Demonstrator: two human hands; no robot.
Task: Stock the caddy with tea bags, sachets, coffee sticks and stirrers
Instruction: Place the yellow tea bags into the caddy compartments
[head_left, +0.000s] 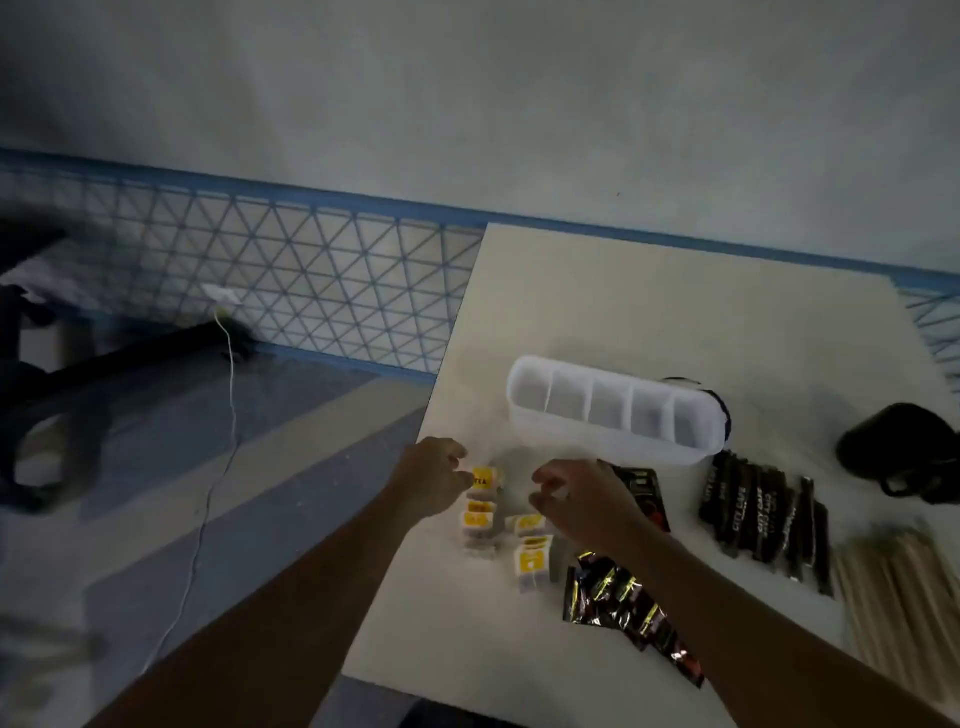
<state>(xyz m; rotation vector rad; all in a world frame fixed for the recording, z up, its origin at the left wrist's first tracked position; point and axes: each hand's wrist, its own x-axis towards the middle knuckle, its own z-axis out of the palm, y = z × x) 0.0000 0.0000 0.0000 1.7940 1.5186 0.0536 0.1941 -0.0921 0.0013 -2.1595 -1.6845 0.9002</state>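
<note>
A translucent white caddy (615, 410) with several compartments lies on the white table (649, 312), and I see nothing in it. In front of it, near the table's left edge, lie yellow-labelled tea bags (530, 558). My left hand (434, 480) pinches one tea bag (484, 478) at the top of the pile. My right hand (576, 499) hovers just right of the pile with fingers curled and apart, holding nothing I can make out. Shiny black sachets (631, 610) lie under my right forearm. Dark coffee sticks (763, 519) and wooden stirrers (904, 603) lie further right.
A black mug (904, 457) stands at the table's right side and a dark round object (719, 402) sits behind the caddy. Left of the table is floor with a white cable (228, 415) and dark chair legs (104, 374). A tiled wall band runs behind.
</note>
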